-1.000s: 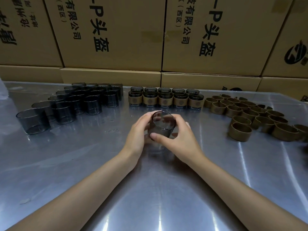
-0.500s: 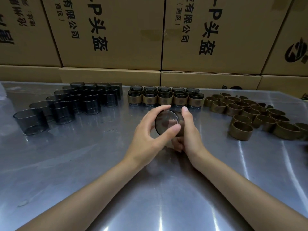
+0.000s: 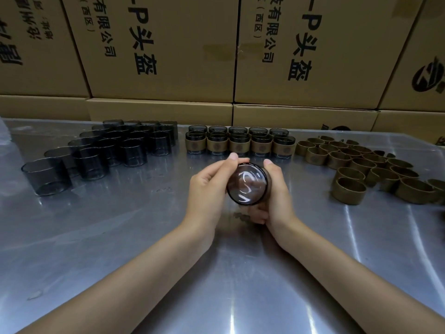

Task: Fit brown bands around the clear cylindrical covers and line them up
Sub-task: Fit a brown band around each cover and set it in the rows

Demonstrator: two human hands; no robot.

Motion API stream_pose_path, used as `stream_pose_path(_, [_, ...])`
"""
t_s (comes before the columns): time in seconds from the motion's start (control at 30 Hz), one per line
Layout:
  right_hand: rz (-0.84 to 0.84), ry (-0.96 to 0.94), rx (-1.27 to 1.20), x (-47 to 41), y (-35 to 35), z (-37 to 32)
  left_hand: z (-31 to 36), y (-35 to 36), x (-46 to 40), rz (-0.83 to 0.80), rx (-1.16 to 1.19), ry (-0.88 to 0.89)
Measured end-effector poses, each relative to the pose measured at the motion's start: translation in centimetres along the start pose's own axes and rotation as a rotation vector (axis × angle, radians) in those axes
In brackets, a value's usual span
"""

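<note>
Together both hands [image 3: 243, 189] grip one clear cover [image 3: 247, 184] above the table [image 3: 120, 237].

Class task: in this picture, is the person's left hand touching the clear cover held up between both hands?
Touching. The head view shows the left hand with its thumb pressed on the rim of the clear cover.

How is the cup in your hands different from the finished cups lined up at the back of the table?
The held cup is tipped on its side, its round end facing the camera; the finished cups stand upright. The held cup is gripped off the table by the left hand and right hand; the finished cups rest in rows. Both are dark see-through cylinders.
</note>
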State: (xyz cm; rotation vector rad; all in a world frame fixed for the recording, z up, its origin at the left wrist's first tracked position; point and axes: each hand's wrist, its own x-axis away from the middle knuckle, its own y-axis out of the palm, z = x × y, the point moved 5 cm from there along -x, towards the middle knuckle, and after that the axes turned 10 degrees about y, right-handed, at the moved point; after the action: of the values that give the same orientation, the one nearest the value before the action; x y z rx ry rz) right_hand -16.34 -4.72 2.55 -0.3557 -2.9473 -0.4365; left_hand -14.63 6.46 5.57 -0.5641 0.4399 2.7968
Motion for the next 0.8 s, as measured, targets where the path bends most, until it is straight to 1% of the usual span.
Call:
stream_pose_path(0.07, [-0.04,0.031,-0.03,-0.3,0.0,0.0,0.0,0.1,-0.3,-0.071,0.007,-0.018])
stream_pose_path(0.23, [-0.195,0.188,-0.166,-0.3,-0.2,-0.2,0.5,0.9,-0.4,-0.334,-0.013,0.002])
stream_pose_path(0.33, [-0.271,0.24,-0.217,-0.1,-0.1,-0.1,0.8,1.0,-0.3,-0.397,-0.04,0.038])
stream_pose_path(0.43, [-0.32,0.247,-0.231,0.0,0.3,0.0,1.4,0.9,-0.3,-0.39,-0.091,0.119])
stream_pose_path(0.6, [-0.265,0.181,-0.273,0.2,0.5,0.0,2.1,1.0,-0.3,-0.39,-0.317,0.308])
stream_pose_path(0.67, [-0.212,0.152,-0.246,0.1,0.6,0.2,2.2,0.9,-0.2,-0.372,-0.385,0.359])
stream_pose_path(0.73, [-0.123,0.114,-0.209,0.0,0.6,0.3,2.2,0.9,0.1,-0.33,-0.462,0.385])
stream_pose_path(0.8, [-0.073,0.071,-0.167,0.1,0.8,0.4,2.1,0.9,0.4,-0.239,-0.467,0.375])
